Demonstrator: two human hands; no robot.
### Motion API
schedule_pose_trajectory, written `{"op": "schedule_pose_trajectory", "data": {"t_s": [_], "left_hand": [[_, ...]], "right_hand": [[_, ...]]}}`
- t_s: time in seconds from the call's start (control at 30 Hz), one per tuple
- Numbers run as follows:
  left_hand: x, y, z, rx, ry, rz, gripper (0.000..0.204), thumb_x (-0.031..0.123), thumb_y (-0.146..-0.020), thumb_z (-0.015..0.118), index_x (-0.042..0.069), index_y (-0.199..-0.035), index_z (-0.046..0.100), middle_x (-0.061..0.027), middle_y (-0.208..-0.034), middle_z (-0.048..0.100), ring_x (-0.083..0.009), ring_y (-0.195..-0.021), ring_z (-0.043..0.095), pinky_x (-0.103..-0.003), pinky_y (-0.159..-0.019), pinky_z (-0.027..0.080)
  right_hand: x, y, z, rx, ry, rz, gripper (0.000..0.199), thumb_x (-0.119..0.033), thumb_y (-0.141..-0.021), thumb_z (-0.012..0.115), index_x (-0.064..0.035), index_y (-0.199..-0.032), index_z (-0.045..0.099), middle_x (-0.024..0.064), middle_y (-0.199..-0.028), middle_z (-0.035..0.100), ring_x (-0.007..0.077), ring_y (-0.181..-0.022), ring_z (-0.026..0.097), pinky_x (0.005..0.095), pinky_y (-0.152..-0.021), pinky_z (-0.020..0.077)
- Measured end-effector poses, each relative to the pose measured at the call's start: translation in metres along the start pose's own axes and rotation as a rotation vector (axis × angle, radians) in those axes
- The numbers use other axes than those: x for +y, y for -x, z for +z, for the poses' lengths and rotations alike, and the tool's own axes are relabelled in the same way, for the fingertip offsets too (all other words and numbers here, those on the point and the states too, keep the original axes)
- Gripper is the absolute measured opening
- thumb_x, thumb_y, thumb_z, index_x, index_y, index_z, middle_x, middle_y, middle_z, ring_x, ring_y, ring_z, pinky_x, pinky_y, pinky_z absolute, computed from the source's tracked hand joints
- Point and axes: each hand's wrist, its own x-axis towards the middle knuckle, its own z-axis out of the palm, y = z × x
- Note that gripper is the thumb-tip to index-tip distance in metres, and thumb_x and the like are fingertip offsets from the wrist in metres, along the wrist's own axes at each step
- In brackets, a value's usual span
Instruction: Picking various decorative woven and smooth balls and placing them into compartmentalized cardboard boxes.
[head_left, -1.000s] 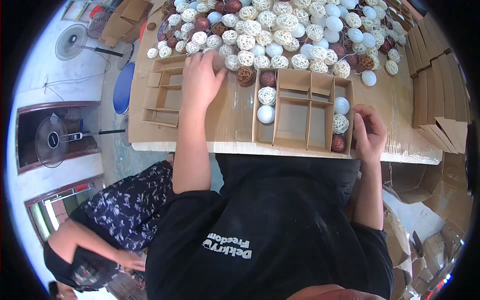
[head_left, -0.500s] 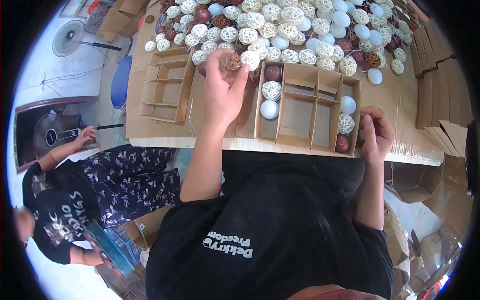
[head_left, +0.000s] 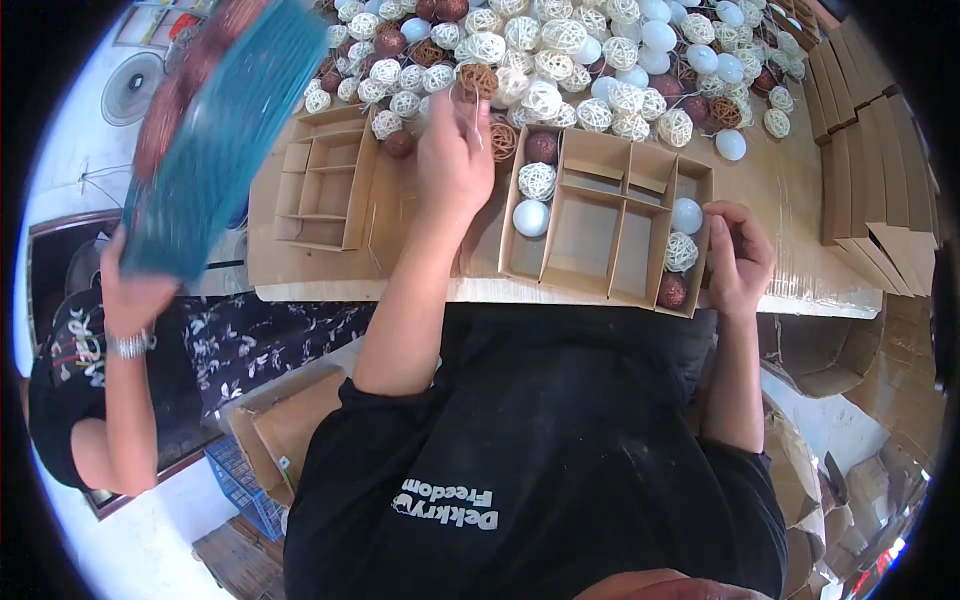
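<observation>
Ball (head_left: 477,82), brown, woven; in left hand (head_left: 455,150)

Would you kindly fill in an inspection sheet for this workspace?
Surface: cardboard-covered table
Job's things: divided cardboard box, three balls in each side column; second divided box, left
Clutter: heap of white, cream and brown balls beyond
Hands: left hand holds brown wicker ball; right hand beside first box's right wall
Cables: thin pale strand below held ball
Surroundings: co-worker's hand, blurred teal basket at left; cardboard stacks at right
</observation>
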Motion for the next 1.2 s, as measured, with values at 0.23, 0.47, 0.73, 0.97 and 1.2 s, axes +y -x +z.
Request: {"op": "schedule_pose_trajectory", "data": {"t_s": [0.23,0.47,0.73,0.97,1.2], "left_hand": [[0.007,-0.011,-0.019,-0.011,0.293,-0.141,0.042,0.030,-0.106,0.066,-0.001,-0.132,0.056,-0.0080,-0.089,0.072,-0.0179,-0.081,0.069,-0.034,-0.076,0.054],[0.017,-0.025,-0.024,-0.090,0.276,-0.171,0.050,0.031,-0.102,0.071,-0.003,-0.136,0.059,-0.0071,-0.089,0.073,-0.0159,-0.079,0.070,-0.032,-0.075,0.054],[-0.001,-0.025,-0.041,-0.091,0.776,-0.343,0.038,0.029,-0.109,0.062,0.001,-0.134,0.058,-0.0061,-0.091,0.074,-0.0078,-0.065,0.066,-0.021,-0.050,0.046],[-0.023,-0.023,-0.044,0.114,-0.051,-0.051,0.057,0.039,-0.098,0.073,-0.003,-0.134,0.060,-0.0205,-0.100,0.075,-0.0364,-0.091,0.074,-0.046,-0.085,0.056],[-0.025,0.003,-0.025,0.273,-0.206,0.235,0.048,0.026,-0.095,0.078,0.003,-0.134,0.060,-0.0212,-0.120,0.055,-0.0413,-0.117,0.052,-0.053,-0.102,0.043]], "right_hand": [[0.003,-0.001,0.004,0.059,-0.038,0.052,0.014,-0.004,-0.105,0.063,0.0020,-0.113,0.072,0.0013,-0.097,0.070,0.0065,-0.089,0.061,0.0220,-0.081,0.0480],[0.002,0.001,0.006,0.095,0.073,0.005,0.013,-0.006,-0.104,0.064,-0.0004,-0.112,0.073,-0.0010,-0.091,0.069,0.0043,-0.083,0.059,0.0211,-0.075,0.0473],[-0.018,-0.009,0.016,-0.048,0.264,0.082,0.018,-0.009,-0.099,0.072,-0.0043,-0.117,0.073,-0.0006,-0.079,0.064,0.0040,-0.072,0.056,0.0224,-0.065,0.0468],[-0.030,-0.023,0.023,-0.107,0.274,0.042,0.022,-0.010,-0.097,0.075,-0.0043,-0.118,0.072,0.0025,-0.079,0.061,0.0096,-0.071,0.054,0.0261,-0.065,0.0462],[-0.078,-0.059,0.028,0.067,0.365,-0.196,0.017,-0.007,-0.094,0.075,-0.0030,-0.110,0.074,0.0068,-0.080,0.066,0.0142,-0.070,0.062,0.0291,-0.066,0.0504]]}}
